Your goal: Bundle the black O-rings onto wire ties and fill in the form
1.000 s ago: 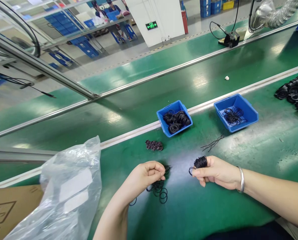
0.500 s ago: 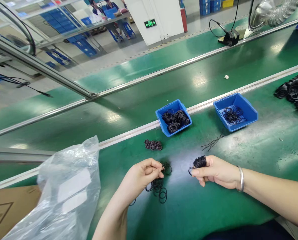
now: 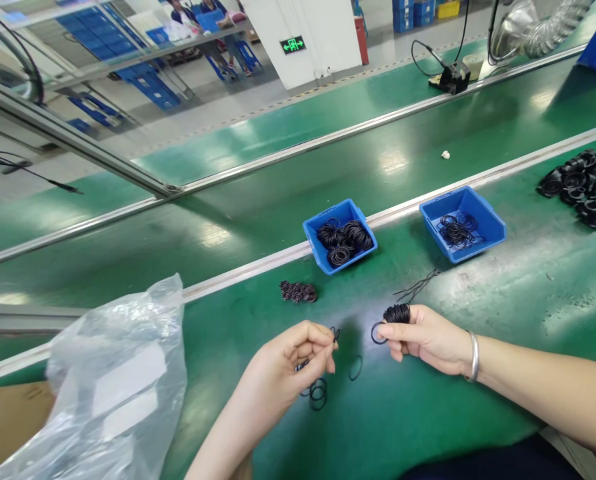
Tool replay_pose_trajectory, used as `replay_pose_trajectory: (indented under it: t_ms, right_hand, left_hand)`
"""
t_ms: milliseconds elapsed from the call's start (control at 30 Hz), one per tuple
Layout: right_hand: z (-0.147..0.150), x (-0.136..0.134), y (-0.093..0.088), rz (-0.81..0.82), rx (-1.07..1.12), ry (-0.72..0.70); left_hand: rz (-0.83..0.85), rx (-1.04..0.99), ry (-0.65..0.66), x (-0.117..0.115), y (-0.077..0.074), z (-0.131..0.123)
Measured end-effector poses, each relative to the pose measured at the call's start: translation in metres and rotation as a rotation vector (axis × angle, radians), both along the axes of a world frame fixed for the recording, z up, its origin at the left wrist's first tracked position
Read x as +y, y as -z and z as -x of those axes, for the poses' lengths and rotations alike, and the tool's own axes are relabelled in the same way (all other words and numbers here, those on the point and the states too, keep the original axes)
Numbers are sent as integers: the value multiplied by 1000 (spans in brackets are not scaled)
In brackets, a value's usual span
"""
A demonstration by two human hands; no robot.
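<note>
Black rings (image 3: 319,389) lie loose on the green counter (image 3: 408,413), partly hidden, at five o'clock from the left hand (image 3: 298,357). On my feed that hand is nearly closed, thumb and fingertips pinching a few small rings (image 3: 335,333). I see a single ring (image 3: 361,365) at its three o'clock; whether it touches the counter I cannot tell. Farther out at three o'clock, the right hand (image 3: 428,339) curls around a thick stack of rings (image 3: 397,313), one ring (image 3: 373,333) jutting out at the thumb tip. I make out a dark clump (image 3: 298,292) at the left hand's twelve o'clock and, towards one, a blue bin (image 3: 349,212) holding bundled rings (image 3: 343,241). A second blue bin (image 3: 491,227) stands towards one o'clock from the right hand. A clear plastic bag (image 3: 123,373) lies at the left hand's nine o'clock.
</note>
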State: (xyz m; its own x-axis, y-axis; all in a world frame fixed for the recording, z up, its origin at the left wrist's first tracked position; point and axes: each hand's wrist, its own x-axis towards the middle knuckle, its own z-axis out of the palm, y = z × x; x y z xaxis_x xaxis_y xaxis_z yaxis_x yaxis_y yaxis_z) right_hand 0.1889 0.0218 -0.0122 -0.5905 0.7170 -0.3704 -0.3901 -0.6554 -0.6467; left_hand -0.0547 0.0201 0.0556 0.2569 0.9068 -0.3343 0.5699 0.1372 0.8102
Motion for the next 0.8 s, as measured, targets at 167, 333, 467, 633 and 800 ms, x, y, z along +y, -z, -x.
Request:
replay_pose_trajectory:
  t_ms: [167, 333, 467, 633, 800]
  right_hand:
    - [0, 2, -1, 2, 3, -6]
    - [0, 3, -1, 0, 6, 14]
    - [0, 3, 0, 0, 7, 32]
    - [2, 2, -1, -16, 20, 1]
    - [2, 2, 0, -2, 50, -39]
  left_hand:
    - [-104, 319, -49, 12, 9, -3]
    - [79, -14, -15, 4, -1, -8]
    - [267, -247, 92, -6, -13, -28]
    - [264, -144, 234, -6, -18, -45]
    - [216, -133, 188, -4, -26, -48]
